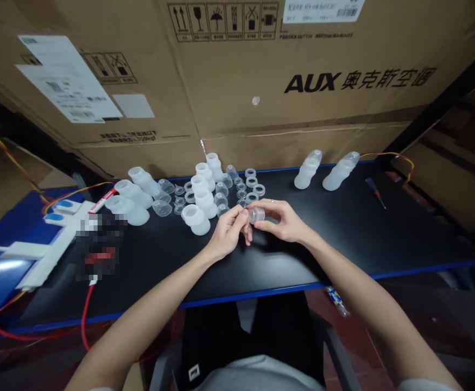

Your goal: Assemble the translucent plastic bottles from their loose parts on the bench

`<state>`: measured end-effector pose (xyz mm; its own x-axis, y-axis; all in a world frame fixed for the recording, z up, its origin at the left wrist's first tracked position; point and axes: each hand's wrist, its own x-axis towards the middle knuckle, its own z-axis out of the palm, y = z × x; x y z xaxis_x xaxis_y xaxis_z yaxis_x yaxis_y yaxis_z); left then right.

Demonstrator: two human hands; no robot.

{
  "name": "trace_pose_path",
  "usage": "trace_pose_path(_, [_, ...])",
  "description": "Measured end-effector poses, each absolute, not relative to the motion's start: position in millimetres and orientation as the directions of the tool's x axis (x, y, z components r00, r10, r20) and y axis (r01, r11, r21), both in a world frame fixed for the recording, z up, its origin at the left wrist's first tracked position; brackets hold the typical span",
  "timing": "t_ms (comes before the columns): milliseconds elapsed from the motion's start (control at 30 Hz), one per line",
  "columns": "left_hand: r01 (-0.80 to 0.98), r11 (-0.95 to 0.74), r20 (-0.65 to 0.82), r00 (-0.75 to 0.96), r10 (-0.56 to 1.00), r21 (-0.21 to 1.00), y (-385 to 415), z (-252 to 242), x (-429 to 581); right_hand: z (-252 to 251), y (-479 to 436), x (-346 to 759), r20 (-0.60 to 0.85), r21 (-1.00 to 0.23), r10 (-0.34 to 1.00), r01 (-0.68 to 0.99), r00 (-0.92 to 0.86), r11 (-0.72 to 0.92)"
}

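Note:
A small clear plastic piece with a ribbed, threaded-looking side (pixel 257 215) is held in front of me, above the black table. My right hand (pixel 284 220) grips it around the side between thumb and fingers. The fingers of my left hand (pixel 231 231) are pinched at its left end; whether they hold a second small part there is hidden. Just beyond my hands lie clear rings (pixel 259 190), small clear nipples (pixel 241 194) and clear domed caps (pixel 221 189). Milky white bottles (pixel 196 219) stand in a line to their left.
More white bottles (pixel 129 209) and clear caps (pixel 163 208) lie at the left. Two capped bottles (pixel 308 169) stand at the back right, near a screwdriver (pixel 375 191). A power strip (pixel 56 247) with cables is far left. A large cardboard box (pixel 229 103) walls the back.

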<state>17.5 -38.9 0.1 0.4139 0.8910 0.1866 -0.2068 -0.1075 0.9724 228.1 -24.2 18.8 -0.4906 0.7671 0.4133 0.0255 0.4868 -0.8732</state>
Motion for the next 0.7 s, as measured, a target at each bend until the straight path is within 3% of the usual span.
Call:
trace_pose_path(167, [-0.222,-0.119,0.197,0.367,0.909,0.968,-34.0,-3.7,21.0,12.5,-20.2,227.2,0.395,-0.885,0.781,0.028,-0.483,0.465])
trace_pose_path(367, [-0.056,-0.201,0.209,0.280,0.937,0.978,-30.9,-8.5,19.9,20.1,-18.8,230.6,0.414,-0.783,0.742,0.208,-0.528,0.586])
trace_pose_path(500, [0.118,-0.445,0.406,0.254,0.878,0.888,-33.8,-6.3,18.5,24.6,-18.0,234.6,0.314,-0.848,0.785,0.215,-0.535,0.485])
trace_pose_path(567, [0.227,-0.667,0.610,0.276,0.743,0.709,-34.7,-1.7,13.3,23.5,-14.9,237.8,0.255,-0.916,0.812,0.139,-0.525,0.378])
trace_pose_path(633, [0.320,-0.865,0.807,0.337,0.485,0.386,-34.0,5.6,1.6,20.8,-10.9,241.2,0.209,-0.967,0.823,0.012,-0.528,0.253])
trace_pose_path(700, [0.387,-0.921,0.910,0.365,0.199,0.046,-30.7,14.3,-16.6,17.7,-7.4,244.0,0.194,-0.981,0.820,-0.118,-0.539,0.155])
